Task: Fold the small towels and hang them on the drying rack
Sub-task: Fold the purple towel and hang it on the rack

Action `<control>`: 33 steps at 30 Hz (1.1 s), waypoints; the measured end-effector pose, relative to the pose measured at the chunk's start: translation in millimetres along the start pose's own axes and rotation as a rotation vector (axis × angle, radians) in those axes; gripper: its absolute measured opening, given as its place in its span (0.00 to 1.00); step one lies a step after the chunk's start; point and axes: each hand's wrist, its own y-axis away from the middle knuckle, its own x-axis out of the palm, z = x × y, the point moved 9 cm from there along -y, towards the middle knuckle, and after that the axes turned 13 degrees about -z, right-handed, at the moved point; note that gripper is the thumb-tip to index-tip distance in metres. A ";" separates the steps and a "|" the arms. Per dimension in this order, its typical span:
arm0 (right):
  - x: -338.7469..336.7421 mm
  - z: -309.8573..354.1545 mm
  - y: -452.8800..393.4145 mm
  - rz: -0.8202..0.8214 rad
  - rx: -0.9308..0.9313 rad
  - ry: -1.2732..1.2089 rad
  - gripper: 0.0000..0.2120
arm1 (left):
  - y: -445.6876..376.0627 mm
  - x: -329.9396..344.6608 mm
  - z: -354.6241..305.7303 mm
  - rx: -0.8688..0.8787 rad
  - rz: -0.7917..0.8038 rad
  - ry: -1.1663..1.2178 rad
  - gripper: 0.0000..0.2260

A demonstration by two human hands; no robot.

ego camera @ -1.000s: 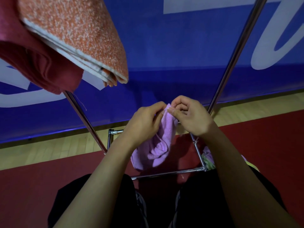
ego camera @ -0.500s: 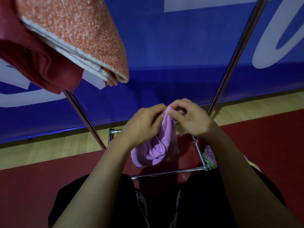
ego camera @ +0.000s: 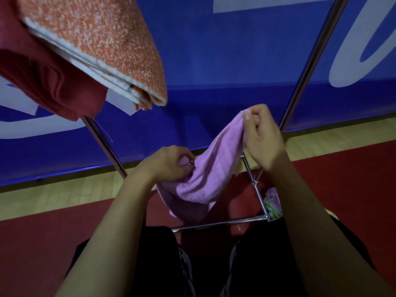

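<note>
Lilac small towel (ego camera: 205,179) now stretched between hands, formerly bunched; right hand (ego camera: 262,138) pinches raised corner, left hand (ego camera: 169,166) pinches lower edge, above rack base (ego camera: 220,224). Unfolding underway; folding pending.

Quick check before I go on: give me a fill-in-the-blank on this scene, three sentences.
1. Both hands hold the ____ towel.
2. The right hand is ____ than the left hand.
3. The orange towel hanging at upper left lies over a ____ one.

Missing words: purple; higher; red
</note>
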 end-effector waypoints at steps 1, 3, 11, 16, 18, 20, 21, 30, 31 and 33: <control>-5.2 -5.4 -3.6 -0.034 0.032 0.003 0.10 | 1.3 0.5 6.5 -0.004 0.032 -0.027 0.12; -16.4 -17.5 -10.5 -0.107 0.086 0.008 0.12 | 2.1 -3.9 19.8 -0.018 0.041 -0.065 0.10; -60.1 -58.9 -30.7 -0.342 0.237 0.070 0.15 | 10.3 -37.1 33.1 -0.079 -0.107 0.250 0.13; -50.3 -52.8 -29.2 -0.210 0.180 0.081 0.13 | 17.1 -22.3 5.9 -0.062 0.023 0.392 0.08; -26.8 -38.6 -21.8 -0.004 0.042 0.120 0.07 | 14.2 -12.5 -1.3 -0.049 0.047 0.359 0.15; -5.9 -24.9 -9.1 0.180 -0.066 0.112 0.03 | 7.3 -12.0 -11.8 -0.023 -0.042 0.352 0.26; 1.0 -18.8 -3.2 0.242 -0.098 0.098 0.05 | 4.9 -12.5 -21.6 0.000 -0.089 0.387 0.29; 18.9 -6.1 10.0 0.408 -0.108 -0.045 0.07 | -18.1 5.0 -89.3 0.129 -0.191 0.494 0.13; 20.1 -8.2 11.5 0.429 -0.100 -0.048 0.06 | -18.0 4.8 -90.6 0.147 -0.201 0.436 0.15; 22.2 -8.6 15.2 0.472 -0.105 -0.068 0.06 | -15.4 3.9 -93.6 0.182 -0.203 0.327 0.20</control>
